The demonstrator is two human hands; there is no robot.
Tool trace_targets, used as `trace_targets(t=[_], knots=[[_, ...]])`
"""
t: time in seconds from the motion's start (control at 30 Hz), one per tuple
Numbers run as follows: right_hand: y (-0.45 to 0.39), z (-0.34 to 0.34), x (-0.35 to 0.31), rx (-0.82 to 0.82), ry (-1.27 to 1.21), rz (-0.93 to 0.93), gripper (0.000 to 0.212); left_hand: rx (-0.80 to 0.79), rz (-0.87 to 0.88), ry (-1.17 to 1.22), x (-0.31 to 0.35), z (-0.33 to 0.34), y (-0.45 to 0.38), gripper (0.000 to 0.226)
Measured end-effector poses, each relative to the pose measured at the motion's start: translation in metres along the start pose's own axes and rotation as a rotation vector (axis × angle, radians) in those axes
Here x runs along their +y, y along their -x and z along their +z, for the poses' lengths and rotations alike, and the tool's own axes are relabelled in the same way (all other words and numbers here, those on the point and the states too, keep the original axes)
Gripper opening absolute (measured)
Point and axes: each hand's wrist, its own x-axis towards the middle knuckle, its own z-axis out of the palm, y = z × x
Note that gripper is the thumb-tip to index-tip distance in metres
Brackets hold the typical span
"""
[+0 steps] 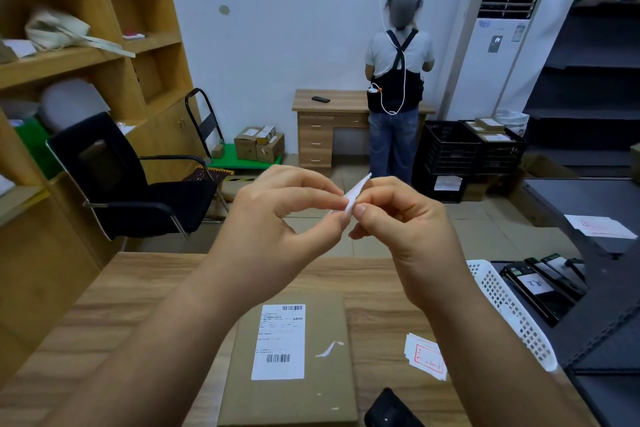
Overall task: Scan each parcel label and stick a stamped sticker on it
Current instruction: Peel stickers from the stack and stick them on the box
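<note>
Both hands are raised above the table, pinching a small white sticker between their fingertips. My left hand holds its lower end, my right hand the side near the thumb. Below them a flat brown cardboard parcel lies on the wooden table, with a white shipping label and barcodes facing up. A small stack of white stickers with red stamps lies right of the parcel. A black device, partly cut off, sits at the bottom edge.
A white perforated basket holds black items at the table's right end. A black office chair and wooden shelves stand at left. A person stands at a far desk, facing away, beside black crates.
</note>
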Motion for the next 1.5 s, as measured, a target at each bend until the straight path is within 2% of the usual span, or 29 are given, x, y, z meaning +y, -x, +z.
trace_targets(t=[0.1, 0.3, 0.7, 0.87, 1.0, 1.13, 1.33, 1.5], knots=[[0.001, 0.000, 0.002, 0.011, 0.073, -0.060, 0.006, 0.004, -0.073, 0.029, 0.004, 0.001, -0.002, 0.007], [0.001, 0.002, 0.004, 0.042, 0.207, -0.124, 0.010, 0.006, -0.222, 0.101, 0.013, 0.003, -0.003, 0.009], [-0.002, 0.004, 0.013, 0.084, 0.376, -0.310, 0.010, 0.030, -0.331, 0.102, 0.016, 0.013, -0.005, 0.013], [-0.003, 0.006, 0.014, 0.080, 0.368, -0.291, 0.010, 0.052, -0.342, 0.096, 0.012, 0.015, -0.006, 0.012], [-0.004, 0.005, 0.013, 0.067, 0.252, -0.180, 0.010, 0.052, -0.351, 0.156, 0.010, 0.012, -0.008, 0.016], [-0.005, 0.005, 0.009, 0.045, 0.094, -0.064, 0.010, 0.020, -0.294, 0.168, 0.008, 0.007, -0.007, 0.016], [-0.007, 0.009, 0.006, 0.036, -0.194, 0.162, 0.010, -0.007, -0.053, 0.042, 0.005, 0.001, -0.008, 0.013], [-0.010, 0.011, 0.007, 0.048, -0.242, 0.177, 0.014, 0.051, 0.104, -0.063, -0.002, 0.004, -0.009, 0.015]])
